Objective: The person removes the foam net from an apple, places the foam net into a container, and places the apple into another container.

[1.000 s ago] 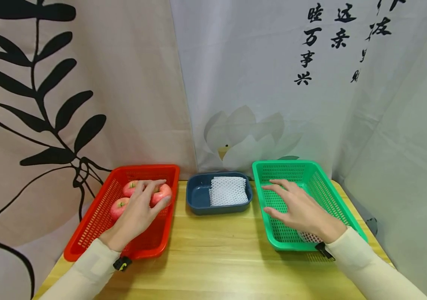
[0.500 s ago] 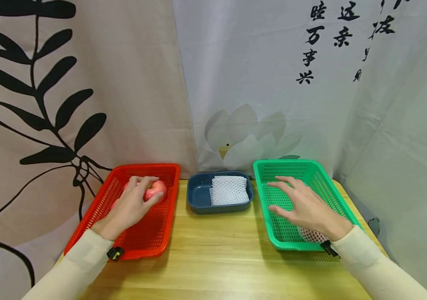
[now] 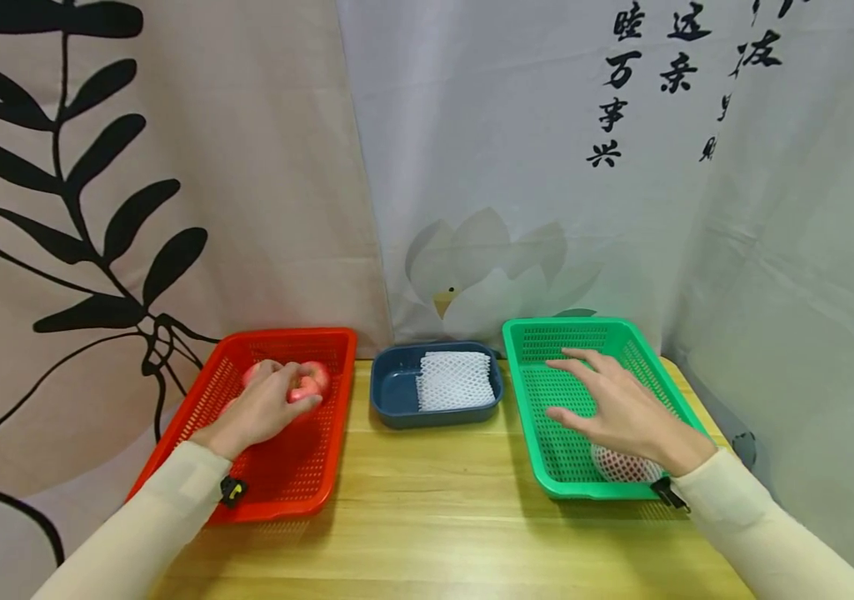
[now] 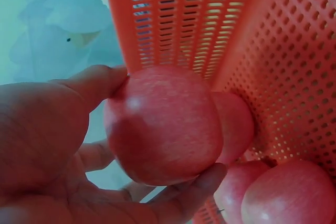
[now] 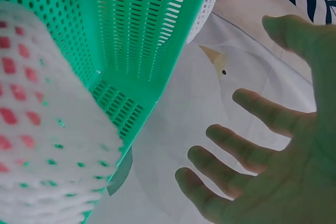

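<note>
Over the red basket (image 3: 292, 479), my left hand (image 3: 265, 408) grips an apple (image 4: 163, 124), thumb on one side and curled fingers on the other. More apples (image 4: 291, 192) lie beyond it in the basket, partly covered by the hand in the head view. My right hand (image 3: 617, 417) hovers above the green basket (image 3: 535, 450) with its fingers spread, holding nothing. Below its wrist an apple in a white foam net (image 3: 617, 467) lies in the near part of that basket.
Between the baskets stands a dark blue dish (image 3: 395, 390) with white foam netting (image 3: 456, 382) in its right part. All three containers are on a wooden table (image 3: 427, 508). A printed cloth (image 3: 284, 167) hangs behind them.
My left hand has shifted slightly down and left, covering more of the apples on the left. The right hand has drifted a little right and down, uncovering more of the netted apple.
</note>
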`<state>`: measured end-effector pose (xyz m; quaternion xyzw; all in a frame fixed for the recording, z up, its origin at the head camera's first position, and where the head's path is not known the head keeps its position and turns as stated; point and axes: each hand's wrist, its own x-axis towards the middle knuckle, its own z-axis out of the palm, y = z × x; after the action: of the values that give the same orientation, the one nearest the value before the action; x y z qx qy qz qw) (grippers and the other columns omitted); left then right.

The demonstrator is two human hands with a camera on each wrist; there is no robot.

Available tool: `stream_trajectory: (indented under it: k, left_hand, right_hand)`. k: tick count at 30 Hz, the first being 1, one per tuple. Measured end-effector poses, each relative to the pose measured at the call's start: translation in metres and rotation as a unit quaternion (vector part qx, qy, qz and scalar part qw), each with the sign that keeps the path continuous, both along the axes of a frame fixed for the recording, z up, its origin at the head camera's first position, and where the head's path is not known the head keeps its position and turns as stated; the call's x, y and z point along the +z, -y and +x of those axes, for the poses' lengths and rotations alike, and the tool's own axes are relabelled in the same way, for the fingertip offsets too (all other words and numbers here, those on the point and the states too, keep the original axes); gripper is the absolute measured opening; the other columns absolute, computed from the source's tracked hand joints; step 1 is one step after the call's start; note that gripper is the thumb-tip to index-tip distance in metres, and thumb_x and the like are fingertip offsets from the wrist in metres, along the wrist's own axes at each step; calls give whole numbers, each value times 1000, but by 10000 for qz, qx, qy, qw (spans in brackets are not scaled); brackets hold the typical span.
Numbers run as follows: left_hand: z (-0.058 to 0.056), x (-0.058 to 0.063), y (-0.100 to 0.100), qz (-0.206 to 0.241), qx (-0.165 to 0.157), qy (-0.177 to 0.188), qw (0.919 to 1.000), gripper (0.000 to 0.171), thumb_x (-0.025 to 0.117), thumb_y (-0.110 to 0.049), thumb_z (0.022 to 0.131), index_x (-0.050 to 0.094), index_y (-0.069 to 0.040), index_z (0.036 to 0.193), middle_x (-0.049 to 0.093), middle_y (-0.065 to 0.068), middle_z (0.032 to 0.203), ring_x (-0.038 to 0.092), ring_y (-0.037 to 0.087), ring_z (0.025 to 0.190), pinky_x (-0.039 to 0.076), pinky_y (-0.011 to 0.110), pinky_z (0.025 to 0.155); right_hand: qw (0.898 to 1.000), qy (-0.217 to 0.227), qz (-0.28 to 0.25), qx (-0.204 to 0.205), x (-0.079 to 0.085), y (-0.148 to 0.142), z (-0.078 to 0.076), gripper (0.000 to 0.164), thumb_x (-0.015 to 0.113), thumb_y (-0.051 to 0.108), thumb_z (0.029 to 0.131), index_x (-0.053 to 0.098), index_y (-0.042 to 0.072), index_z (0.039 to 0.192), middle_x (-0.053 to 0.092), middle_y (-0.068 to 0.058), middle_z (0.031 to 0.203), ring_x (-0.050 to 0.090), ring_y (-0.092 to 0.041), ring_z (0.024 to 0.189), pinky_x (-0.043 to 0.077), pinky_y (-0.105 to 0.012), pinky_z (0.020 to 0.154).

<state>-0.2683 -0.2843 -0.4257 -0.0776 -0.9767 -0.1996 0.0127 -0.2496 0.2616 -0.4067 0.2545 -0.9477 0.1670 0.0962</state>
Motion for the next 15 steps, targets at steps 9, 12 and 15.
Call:
stream_trajectory:
  k: [9,12,15]
  left_hand:
    - [-10,-5,8,-163,-257,528,9981,67,84,-31,110,60,10,158,75,27,129,53,46,133,62,44,94]
    - [-13,-7,10,-122,-299,707,9970,74,84,-29,109,54,11,164,74,30,140,56,47,131,64,52,104]
    - [-16,-8,11,-119,-320,820,9960,73,85,-27,109,53,9,164,71,28,145,59,42,125,63,52,103]
  right_hand:
    - [9998,115,61,-124,-3,-12,-2,74,85,50,107,61,17,169,51,-22,179,52,-57,159,48,-83,121]
    - [9998,139,71,-157,-4,-16,-3,75,85,50,107,61,17,169,50,-22,179,52,-57,159,47,-83,123]
    - [9997,157,90,-173,-5,-19,-3,75,85,51,107,60,17,169,50,-23,179,52,-57,159,46,-83,123]
